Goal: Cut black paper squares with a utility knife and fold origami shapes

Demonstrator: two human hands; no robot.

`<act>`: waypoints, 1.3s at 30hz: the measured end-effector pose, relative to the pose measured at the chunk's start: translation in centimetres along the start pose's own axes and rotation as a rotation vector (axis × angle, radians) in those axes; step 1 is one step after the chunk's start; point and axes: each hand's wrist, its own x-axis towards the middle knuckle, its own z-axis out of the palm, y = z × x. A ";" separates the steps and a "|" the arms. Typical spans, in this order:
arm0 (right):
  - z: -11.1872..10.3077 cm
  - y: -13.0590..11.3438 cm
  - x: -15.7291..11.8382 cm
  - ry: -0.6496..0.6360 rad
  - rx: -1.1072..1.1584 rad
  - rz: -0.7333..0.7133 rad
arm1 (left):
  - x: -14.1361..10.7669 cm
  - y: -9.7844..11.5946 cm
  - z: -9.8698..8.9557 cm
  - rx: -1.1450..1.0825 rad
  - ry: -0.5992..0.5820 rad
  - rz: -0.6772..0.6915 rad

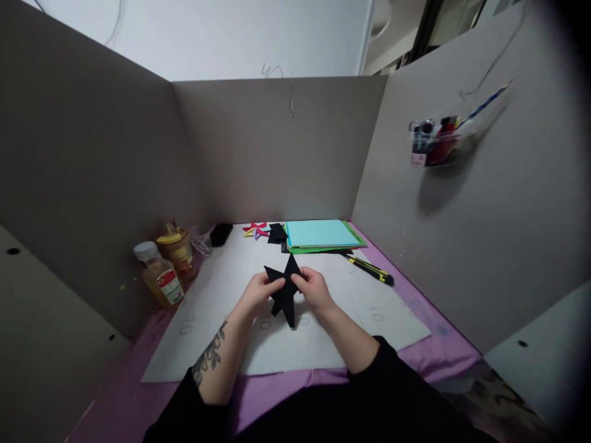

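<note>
Honestly, left hand (257,290) and right hand (316,289) are clamped thumb-to-fingers on the black folded-paper star (288,295) above the white board (300,354), so its points could be creased by oversqueezing. Farther back, the utility knife (370,269) could be knocked by careless reaching.

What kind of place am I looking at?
Probably a small craft booth: grey partition walls, a stack of coloured paper sheets and a black-and-yellow utility knife on a white board.
</note>
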 end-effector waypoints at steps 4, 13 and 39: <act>-0.2 0.0 0.0 -0.087 0.091 0.067 | -0.1 0.1 -0.2 0.020 0.060 -0.011; -0.6 0.1 -0.2 -0.149 0.000 0.081 | -0.2 0.1 -0.1 0.043 0.036 0.004; 0.5 0.7 -0.4 -0.219 0.072 0.226 | 0.0 -0.2 0.1 -0.072 0.180 -0.005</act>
